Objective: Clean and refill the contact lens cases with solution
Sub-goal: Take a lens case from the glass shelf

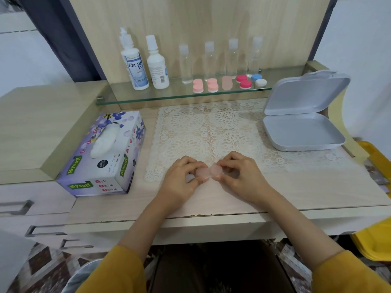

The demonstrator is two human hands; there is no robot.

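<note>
One pink lens case (pixel 208 174) between left hand (pixel 181 180) and right hand (pixel 243 176)

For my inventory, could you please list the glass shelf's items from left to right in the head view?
Dream Eye bottle, white bottle, clear bottle, pink lens case, second pink case, pale pink case, red case, blue-and-white case.

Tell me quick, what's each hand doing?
Left hand: pinching one end of the pale pink plastic twin-cup lens case.
Right hand: pinching its other end.

"Mysoft" and "Soft Facial Tissue" on the tissue box (pixel 101 155) — "DREAM EYE" on the leftmost bottle (pixel 135 66)
</note>
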